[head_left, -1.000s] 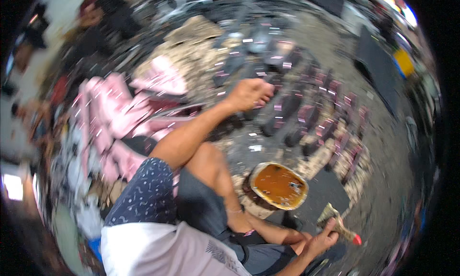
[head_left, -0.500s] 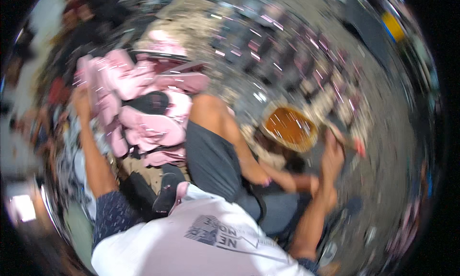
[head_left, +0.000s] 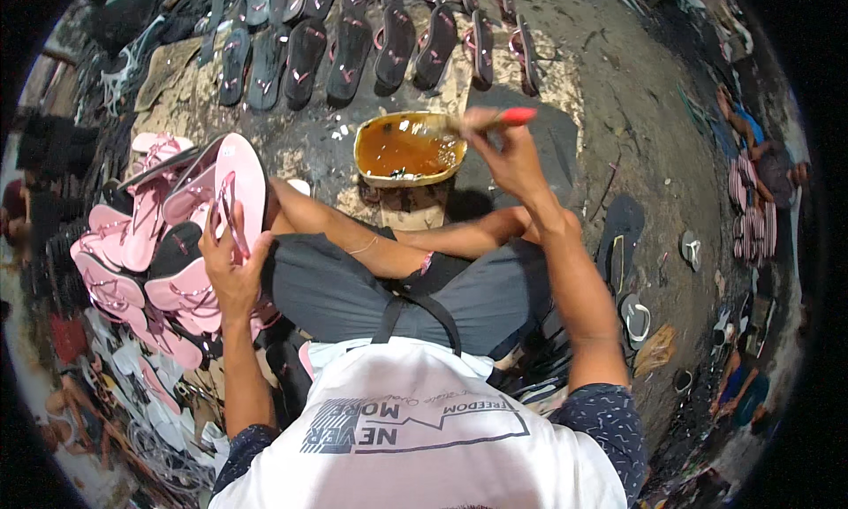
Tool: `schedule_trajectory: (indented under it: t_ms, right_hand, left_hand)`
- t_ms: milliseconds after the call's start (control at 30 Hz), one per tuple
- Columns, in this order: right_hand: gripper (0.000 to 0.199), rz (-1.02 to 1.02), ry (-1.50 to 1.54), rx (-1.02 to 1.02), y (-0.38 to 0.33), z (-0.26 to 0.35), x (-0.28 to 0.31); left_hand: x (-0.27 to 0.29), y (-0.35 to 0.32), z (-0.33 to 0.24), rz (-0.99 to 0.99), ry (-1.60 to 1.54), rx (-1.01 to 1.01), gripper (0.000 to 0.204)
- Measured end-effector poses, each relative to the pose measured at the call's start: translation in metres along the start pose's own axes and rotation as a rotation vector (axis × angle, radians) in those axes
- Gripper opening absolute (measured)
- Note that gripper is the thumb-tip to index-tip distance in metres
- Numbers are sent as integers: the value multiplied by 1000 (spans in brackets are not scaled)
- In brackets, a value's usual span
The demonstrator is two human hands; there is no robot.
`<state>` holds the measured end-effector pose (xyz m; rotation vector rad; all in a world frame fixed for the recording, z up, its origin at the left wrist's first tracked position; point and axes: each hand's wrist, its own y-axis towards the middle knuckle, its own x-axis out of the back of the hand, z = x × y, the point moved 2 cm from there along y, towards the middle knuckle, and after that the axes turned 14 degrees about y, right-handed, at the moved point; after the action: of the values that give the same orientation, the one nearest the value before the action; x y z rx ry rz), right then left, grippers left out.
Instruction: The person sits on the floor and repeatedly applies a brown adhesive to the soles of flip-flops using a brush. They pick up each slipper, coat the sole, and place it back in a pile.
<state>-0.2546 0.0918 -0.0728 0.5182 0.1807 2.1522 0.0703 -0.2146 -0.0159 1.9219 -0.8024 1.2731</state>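
My left hand (head_left: 233,275) is closed around a pink flip-flop (head_left: 253,178) with shiny straps, held up beside a heap of pink sandals (head_left: 132,235). My right hand (head_left: 511,160) grips a brush (head_left: 518,117) with a red handle end. The brush's other end reaches over the right side of a container, and its bristles are blurred. That container (head_left: 359,163) has a pale, crusted rim and holds amber, glue-like liquid (head_left: 406,151). It stands in front of my crossed legs.
Dark flip-flop soles (head_left: 349,58) with pinkish straps lie in rows at the far side, on worn cardboard (head_left: 552,67). Scraps and strips (head_left: 168,421) litter the near left. To my right, a dark sandal (head_left: 621,235) and several loose pieces lie on the ground.
The view has turned and steadied. My left hand now holds a pink flip-flop raised from the heap. My right hand has brought the brush over the container from its right side.
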Motion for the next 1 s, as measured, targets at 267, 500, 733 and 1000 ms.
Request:
schedule_trajectory:
  t_ms: [267,500,733,1000]
  right_hand:
    - [28,-467,506,-266,25,99,4]
    - [25,-198,432,194,-5,123,-114]
    - [28,-291,394,-106,56,131,-44]
    - [23,-369,442,-126,31,77,-45]
  left_hand:
    - [-26,33,-72,361,-1513,412,56]
    - [-56,41,-137,595,-2109,318,53]
    - [-55,13,-135,612,-1876,181,56]
    - [-61,12,-116,517,-1981,325,58]
